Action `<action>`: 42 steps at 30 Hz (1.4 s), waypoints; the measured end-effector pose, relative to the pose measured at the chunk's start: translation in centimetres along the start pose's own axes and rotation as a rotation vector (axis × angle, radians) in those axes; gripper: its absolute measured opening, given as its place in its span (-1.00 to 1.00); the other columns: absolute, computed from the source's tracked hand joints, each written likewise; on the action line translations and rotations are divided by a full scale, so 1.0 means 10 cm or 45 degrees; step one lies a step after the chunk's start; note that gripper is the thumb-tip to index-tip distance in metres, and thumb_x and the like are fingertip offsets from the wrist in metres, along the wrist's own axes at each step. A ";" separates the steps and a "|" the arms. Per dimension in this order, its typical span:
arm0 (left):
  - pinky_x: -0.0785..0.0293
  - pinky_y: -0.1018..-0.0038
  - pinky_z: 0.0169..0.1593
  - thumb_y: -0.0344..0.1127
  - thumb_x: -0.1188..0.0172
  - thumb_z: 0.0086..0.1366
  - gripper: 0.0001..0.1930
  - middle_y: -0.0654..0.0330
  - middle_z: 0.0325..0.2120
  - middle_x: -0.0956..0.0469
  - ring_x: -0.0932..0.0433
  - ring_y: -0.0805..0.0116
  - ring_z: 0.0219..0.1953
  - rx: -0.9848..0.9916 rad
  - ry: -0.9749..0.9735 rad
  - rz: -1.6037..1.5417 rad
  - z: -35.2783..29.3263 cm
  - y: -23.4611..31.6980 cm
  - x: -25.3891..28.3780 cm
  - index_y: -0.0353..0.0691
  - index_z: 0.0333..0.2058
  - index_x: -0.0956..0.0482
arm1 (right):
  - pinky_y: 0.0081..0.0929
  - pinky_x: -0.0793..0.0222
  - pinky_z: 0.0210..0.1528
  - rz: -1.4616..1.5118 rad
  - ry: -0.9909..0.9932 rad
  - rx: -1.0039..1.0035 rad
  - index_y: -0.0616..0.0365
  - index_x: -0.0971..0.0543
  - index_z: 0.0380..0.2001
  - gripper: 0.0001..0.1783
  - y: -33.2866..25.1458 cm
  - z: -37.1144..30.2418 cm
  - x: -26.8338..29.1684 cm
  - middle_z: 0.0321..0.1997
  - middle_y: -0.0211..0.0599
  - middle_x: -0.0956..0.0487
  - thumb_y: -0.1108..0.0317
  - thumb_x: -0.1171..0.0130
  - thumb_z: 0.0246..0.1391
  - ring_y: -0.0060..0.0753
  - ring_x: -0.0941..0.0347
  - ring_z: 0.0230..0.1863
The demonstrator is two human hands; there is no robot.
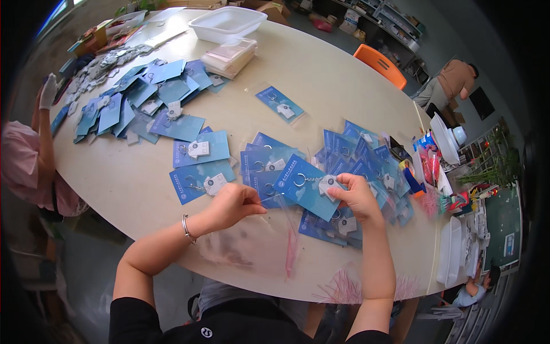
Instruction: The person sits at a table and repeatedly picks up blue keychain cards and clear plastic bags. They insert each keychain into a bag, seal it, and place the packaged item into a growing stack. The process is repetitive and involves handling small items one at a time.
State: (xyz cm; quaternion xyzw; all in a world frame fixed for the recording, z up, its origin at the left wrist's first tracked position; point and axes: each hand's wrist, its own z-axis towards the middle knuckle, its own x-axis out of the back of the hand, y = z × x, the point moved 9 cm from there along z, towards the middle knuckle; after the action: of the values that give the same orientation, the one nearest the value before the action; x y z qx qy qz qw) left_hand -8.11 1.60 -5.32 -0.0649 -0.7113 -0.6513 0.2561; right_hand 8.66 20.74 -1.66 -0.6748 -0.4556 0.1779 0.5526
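Note:
In my right hand (360,198) is a blue backing card (303,186) with a keychain mounted on it. Thumb and fingers close on its right end, by the white house-shaped charm (329,187). My left hand (232,205) is pinched beside the card's lower left, on what looks like the edge of a clear plastic bag (286,221); the film is hard to make out. Similar carded keychains (200,148) lie to the left of my hands. Behind the held card are more cards (264,166), and a heap of bagged ones (355,152) spreads to the right.
One bagged card (281,104) lies alone mid-table. Farther back are a stack of clear bags (230,57), a white tub (228,24) and a heap of cards (166,89). Pink strands (344,286) lie at the near edge. A gloved co-worker (34,155) sits at left.

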 end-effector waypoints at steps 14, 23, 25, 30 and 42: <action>-0.41 0.42 -0.35 -0.35 -0.37 0.12 -0.84 0.10 -0.48 -0.53 -0.52 0.28 -0.42 -0.188 -0.039 0.050 0.02 0.14 -0.04 -0.34 -0.42 -0.65 | -0.63 -0.50 -0.46 0.208 -0.260 -0.255 0.25 -0.57 -0.22 -0.72 0.51 -0.22 -0.05 -0.35 -0.40 -0.62 0.38 -0.35 0.00 -0.63 -0.55 -0.40; -0.41 0.41 -0.39 -0.30 -0.39 0.11 -0.81 0.10 -0.51 -0.54 -0.51 0.25 -0.47 -0.042 -0.027 0.054 0.03 0.03 -0.03 -0.33 -0.45 -0.66 | -0.63 -0.48 -0.42 0.163 -0.251 -0.249 0.25 -0.57 -0.20 -0.69 0.50 -0.19 -0.06 -0.33 -0.38 -0.62 0.34 -0.35 0.00 -0.62 -0.54 -0.39; -0.41 0.40 -0.40 -0.28 -0.39 0.10 -0.79 0.08 -0.53 -0.55 -0.52 0.23 -0.50 -0.023 -0.022 0.069 0.03 0.00 -0.03 -0.34 -0.46 -0.65 | -0.62 -0.48 -0.42 0.123 -0.262 -0.240 0.25 -0.57 -0.20 -0.68 0.44 -0.18 -0.09 -0.33 -0.38 -0.62 0.34 -0.36 -0.01 -0.61 -0.54 -0.39; -0.41 0.37 -0.42 -0.22 -0.38 0.11 -0.74 0.01 -0.57 -0.57 -0.53 0.19 -0.53 0.014 -0.040 0.141 0.02 0.00 -0.03 -0.35 -0.47 -0.65 | -0.65 -0.45 -0.46 0.096 -0.225 -0.215 0.26 -0.58 -0.23 -0.72 0.27 -0.13 -0.09 -0.35 -0.39 -0.62 0.37 -0.35 -0.01 -0.64 -0.52 -0.41; -0.39 0.42 -0.46 -0.18 -0.38 0.14 -0.70 0.03 -0.65 -0.55 -0.48 0.31 -0.63 0.069 -0.039 0.019 0.04 -0.07 -0.02 -0.38 -0.43 -0.66 | -0.68 -0.35 -0.45 -0.105 -0.445 -0.179 0.18 -0.61 -0.29 -0.71 0.19 -0.08 -0.27 -0.38 -0.50 -0.61 0.32 -0.41 -0.10 -0.71 -0.46 -0.40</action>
State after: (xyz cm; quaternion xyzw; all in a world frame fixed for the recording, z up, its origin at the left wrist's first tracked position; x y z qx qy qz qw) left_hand -8.37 1.90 -6.05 -0.0731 -0.7319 -0.6289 0.2517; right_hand 8.61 18.14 -3.84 -0.6512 -0.5833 0.2374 0.4235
